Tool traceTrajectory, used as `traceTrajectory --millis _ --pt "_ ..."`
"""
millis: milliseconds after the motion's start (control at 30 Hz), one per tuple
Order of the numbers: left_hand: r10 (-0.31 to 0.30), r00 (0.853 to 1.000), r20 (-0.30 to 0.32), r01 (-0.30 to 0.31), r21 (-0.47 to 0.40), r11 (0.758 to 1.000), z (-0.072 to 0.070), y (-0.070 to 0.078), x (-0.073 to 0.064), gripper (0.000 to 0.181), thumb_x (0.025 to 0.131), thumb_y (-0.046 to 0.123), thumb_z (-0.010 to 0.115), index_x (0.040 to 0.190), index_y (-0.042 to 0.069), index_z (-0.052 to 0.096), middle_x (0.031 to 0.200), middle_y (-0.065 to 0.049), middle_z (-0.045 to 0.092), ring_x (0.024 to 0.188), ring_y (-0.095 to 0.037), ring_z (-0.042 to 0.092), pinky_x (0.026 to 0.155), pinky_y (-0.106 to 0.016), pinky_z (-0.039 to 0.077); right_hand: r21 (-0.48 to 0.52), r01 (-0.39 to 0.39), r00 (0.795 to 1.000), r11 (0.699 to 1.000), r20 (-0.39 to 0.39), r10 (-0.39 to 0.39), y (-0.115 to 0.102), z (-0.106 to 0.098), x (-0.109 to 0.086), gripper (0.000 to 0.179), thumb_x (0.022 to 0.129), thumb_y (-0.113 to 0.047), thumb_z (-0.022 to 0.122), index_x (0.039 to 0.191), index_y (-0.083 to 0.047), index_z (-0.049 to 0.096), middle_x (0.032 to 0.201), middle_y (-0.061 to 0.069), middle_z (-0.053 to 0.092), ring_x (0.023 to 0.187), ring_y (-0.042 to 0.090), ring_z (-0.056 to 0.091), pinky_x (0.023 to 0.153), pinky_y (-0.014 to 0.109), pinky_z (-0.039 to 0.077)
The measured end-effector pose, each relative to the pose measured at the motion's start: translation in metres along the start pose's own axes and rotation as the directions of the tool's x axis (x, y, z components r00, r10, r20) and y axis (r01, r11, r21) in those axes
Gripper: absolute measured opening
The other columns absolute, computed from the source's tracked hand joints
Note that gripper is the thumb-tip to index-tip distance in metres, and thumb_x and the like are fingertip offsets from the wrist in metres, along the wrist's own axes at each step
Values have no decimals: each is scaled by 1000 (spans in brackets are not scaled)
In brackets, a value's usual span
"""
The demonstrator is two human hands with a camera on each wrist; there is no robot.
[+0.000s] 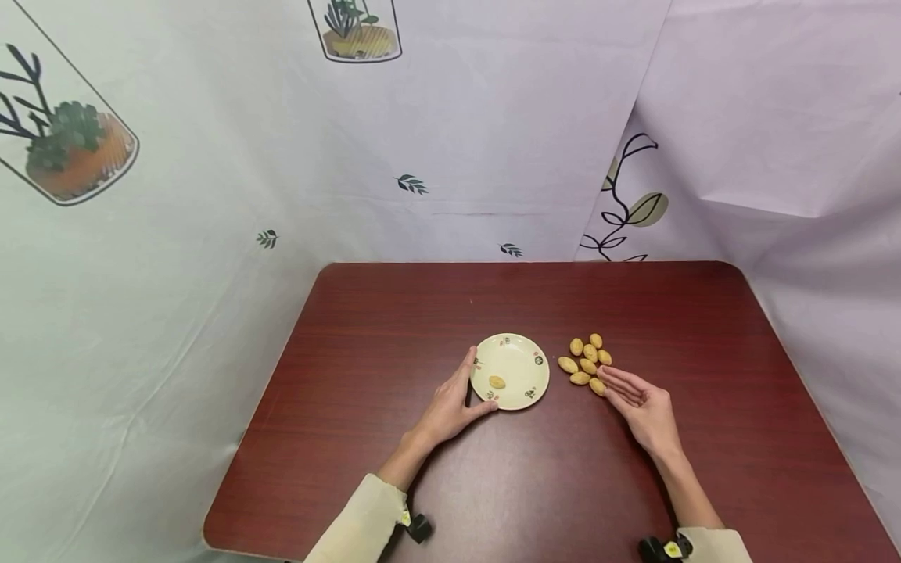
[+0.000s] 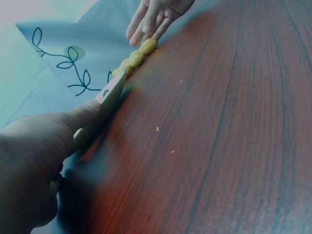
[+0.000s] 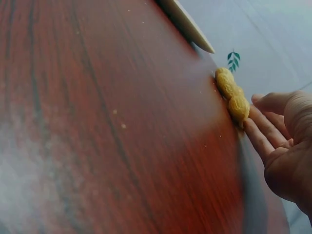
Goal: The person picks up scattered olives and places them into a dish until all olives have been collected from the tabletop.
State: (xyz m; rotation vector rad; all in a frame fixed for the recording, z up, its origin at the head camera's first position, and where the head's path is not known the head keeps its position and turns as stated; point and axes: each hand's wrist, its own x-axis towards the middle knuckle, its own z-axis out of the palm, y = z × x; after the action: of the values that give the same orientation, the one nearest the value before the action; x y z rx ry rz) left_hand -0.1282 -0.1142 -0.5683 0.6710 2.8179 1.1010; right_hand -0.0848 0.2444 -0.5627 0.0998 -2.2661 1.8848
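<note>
My left hand [image 1: 446, 403] holds the rim of a small cream plate [image 1: 519, 361], fingers along its left side and thumb at its front edge. The plate has small printed motifs, and one yellow, wrinkled oval piece [image 1: 497, 381] lies on it. Right of the plate, several more such oval pieces [image 1: 590, 353] form a loose group on the table. My right hand [image 1: 644, 410] is at the near right side of this group, fingers extended and thumb apart. Its fingertips [image 3: 249, 124] come right up to the nearest oval pieces [image 3: 239, 108] in the right wrist view.
The dark red wood-grain table [image 1: 366, 375] has rounded corners. Pale fabric [image 1: 464, 141] with plant drawings hangs behind it and along the sides. Tiny light crumbs [image 2: 157, 129] dot the tabletop. A dark device is strapped to each wrist.
</note>
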Motion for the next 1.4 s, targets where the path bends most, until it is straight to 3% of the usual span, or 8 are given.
traceTrajectory --millis 300,667,933,1200,1400 --pt "-1 1000 -3 1 5 1000 1 0 -1 110 93 42 84 170 5 16 173 -16 28 155 -28 35 117 -61 38 8 -33 999 999 41 33 6 1 -3 43 96 7 75 137 13 65 130 32 67 113 1 70 90 18 55" --pt "-7 1000 -2 7 5 1000 1 0 0 110 93 42 84 170 5 15 173 -15 28 155 -28 35 118 -60 38 -127 98 994 987 63 -90 5 4 -3 49 86 15 80 133 8 70 125 28 72 112 -6 67 89 14 53" --pt "-8 1000 1 8 5 1000 0 1 -1 110 93 43 84 171 5 15 173 -15 27 155 -28 35 118 -60 38 -214 118 991 970 81 -103 4 4 -3 49 85 17 79 132 4 72 124 23 74 112 -5 66 88 11 53" --pt "-4 1000 2 4 4 1000 0 2 -1 110 94 42 84 171 5 15 173 -15 27 156 -27 35 119 -56 38 -254 142 990 957 43 -136 10 5 -3 44 84 16 81 126 3 75 118 21 77 109 -5 68 85 10 53" --pt "-12 1000 5 11 9 1000 0 1 -1 110 94 42 83 171 6 14 173 -15 26 156 -27 33 120 -55 36 -276 140 990 951 25 -138 11 6 -4 42 84 20 78 124 9 74 115 27 76 108 -6 68 86 9 52"
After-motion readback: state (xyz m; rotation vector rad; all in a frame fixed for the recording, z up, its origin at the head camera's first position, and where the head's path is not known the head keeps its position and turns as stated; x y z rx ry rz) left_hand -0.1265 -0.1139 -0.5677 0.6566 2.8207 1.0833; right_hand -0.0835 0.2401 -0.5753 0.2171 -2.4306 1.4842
